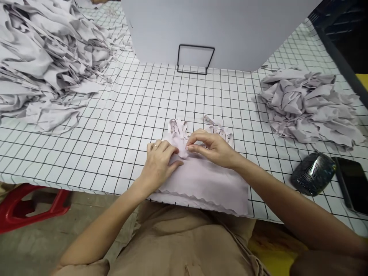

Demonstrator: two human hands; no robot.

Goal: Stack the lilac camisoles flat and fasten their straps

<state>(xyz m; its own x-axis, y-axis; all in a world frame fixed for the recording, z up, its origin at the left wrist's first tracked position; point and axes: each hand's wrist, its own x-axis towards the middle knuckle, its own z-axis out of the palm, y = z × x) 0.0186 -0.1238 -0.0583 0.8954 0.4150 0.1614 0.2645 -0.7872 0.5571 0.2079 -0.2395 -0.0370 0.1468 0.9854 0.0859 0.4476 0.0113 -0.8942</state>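
A pale pink garment (204, 184) with a wavy lower edge and looped straps lies flat at the table's front edge. My left hand (160, 163), wearing a ring, rests on its left side; the fingers press down and the thumb is spread apart from them. With thumb and index finger together, my right hand (214, 147) pinches at the base of a garment strap (180, 136). The exact bit of fabric between those fingertips is too small to make out. Another bunch of straps (220, 131) lies behind my right hand, partly hidden by it.
A large heap of greyish garments (48, 57) covers the left; a smaller pile (310, 103) lies right. A dark patterned computer mouse-shaped object (314, 173) and a phone (353, 184) sit at right. A white board (218, 30) with a black wire stand (195, 71) stands behind. A red stool (28, 207) is lower left.
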